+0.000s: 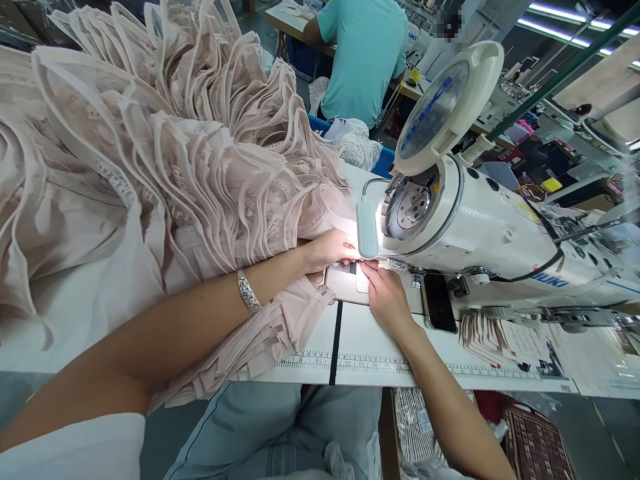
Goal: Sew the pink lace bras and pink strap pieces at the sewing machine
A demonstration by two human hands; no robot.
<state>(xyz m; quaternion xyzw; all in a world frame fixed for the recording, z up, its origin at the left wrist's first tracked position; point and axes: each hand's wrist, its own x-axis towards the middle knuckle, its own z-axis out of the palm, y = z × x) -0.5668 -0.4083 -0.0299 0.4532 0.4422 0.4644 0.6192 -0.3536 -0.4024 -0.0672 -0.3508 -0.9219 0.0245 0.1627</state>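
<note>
A pale pink bra [325, 208] runs from the heap down to the lit needle area of the white sewing machine [465, 213]. My left hand [331, 251] is closed on its edge, fingers bent and pinched just left of the needle. Close to it, my right hand [387, 293] has its thumb and fingers pressed together at the same edge, in front of the presser foot. Glare and the small lamp [367, 227] partly hide the fingertips and the stitching spot. Beneath my left forearm hang more pale pink straps and bands [280, 327].
A large heap of pale pink bras [200, 160] covers the left of the table. A black phone [440, 303] lies by the machine base, with a stack of fabric pieces [483, 337] to its right. A ruler strip [370, 363] edges the table. Another person [367, 60] sits ahead.
</note>
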